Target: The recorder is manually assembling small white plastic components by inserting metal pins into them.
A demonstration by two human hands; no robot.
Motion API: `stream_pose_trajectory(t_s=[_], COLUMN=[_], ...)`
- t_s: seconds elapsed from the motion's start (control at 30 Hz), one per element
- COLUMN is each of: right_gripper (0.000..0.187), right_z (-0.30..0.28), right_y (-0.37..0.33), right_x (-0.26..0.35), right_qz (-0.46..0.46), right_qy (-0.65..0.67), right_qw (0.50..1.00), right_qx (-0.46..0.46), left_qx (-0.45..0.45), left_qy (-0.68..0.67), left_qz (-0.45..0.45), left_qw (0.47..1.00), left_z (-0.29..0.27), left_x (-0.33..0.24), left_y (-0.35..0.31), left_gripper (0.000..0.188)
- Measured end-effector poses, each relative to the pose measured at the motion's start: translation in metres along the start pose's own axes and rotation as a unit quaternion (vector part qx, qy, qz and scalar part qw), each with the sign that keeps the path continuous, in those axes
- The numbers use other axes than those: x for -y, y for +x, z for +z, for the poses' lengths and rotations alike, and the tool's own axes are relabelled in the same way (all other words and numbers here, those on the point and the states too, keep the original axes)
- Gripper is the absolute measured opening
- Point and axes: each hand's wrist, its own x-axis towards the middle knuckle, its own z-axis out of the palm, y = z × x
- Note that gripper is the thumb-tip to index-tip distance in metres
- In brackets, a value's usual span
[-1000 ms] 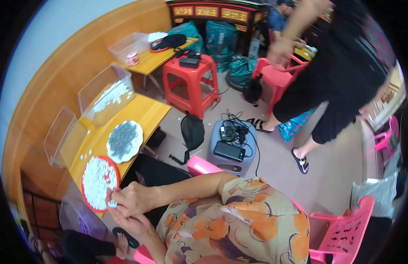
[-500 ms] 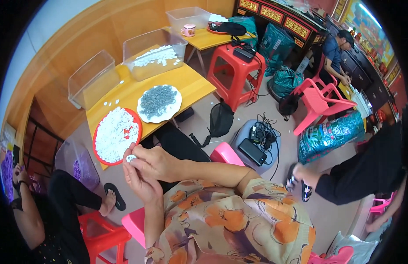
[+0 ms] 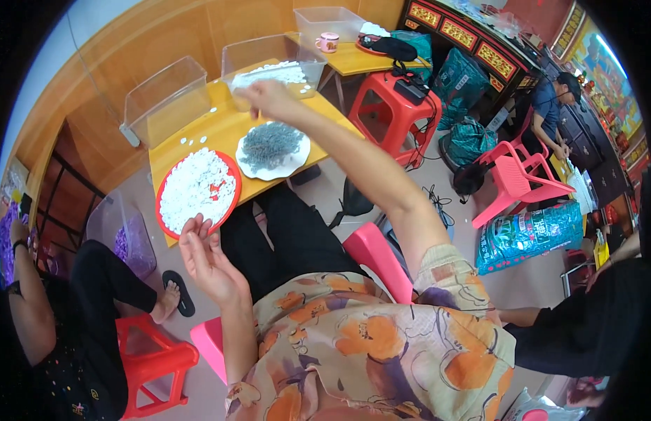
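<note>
My left hand (image 3: 211, 261) is held palm up, fingers loosely curled and apart, beside the near rim of a round red tray (image 3: 235, 199). Small white pieces (image 3: 192, 188) are heaped on that tray. Stretched forward, my right hand (image 3: 270, 100) is over the far side of the table, in front of a clear plastic bin (image 3: 297, 50) with white pieces in it. Its fingers are smeared by motion, so whether they hold anything cannot be made out. Below it lies a white scalloped plate (image 3: 273, 172) covered with many small grey metal pieces (image 3: 269, 146).
Another clear bin (image 3: 164, 91) stands at the yellow table's (image 3: 324, 130) left end, with a few loose white pieces nearby. To the right are a red stool (image 3: 395, 105) and a pink chair (image 3: 515, 172). Other people sit at the left, right and far right.
My hands were together over the red tray's near edge, pinching a small white piece. My right hand has since moved forward and right toward the bin; the left has opened, and the view has shifted.
</note>
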Motion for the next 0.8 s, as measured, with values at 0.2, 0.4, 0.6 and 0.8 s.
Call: stream_pose_trajectory(t_s=[0.2,0.4,0.6,0.8], right_gripper=[0.030,0.019,0.015,0.022], right_z=[0.049,0.096,0.137,0.157], right_y=[-0.029,-0.056,-0.041,-0.038], right_x=[-0.040,-0.062,-0.034,-0.015], right_qz=[-0.047,-0.045,-0.079,-0.018], right_qy=[-0.049,-0.110,-0.106,-0.312], right_qw=[0.997,0.990,0.988,0.940], right_qx=[0.024,0.076,0.081,0.137], left_qx=[-0.019,-0.051,-0.057,-0.050], left_qy=[-0.015,-0.041,-0.040,-0.041], left_qz=[0.018,0.058,0.066,0.056], left_qw=[1.000,0.996,0.995,0.996], left_z=[-0.007,-0.025,-0.031,-0.029], left_x=[-0.008,-0.019,-0.025,-0.025], left_y=[0.009,0.028,0.031,0.030], left_gripper=[0.024,0.023,0.022,0.022])
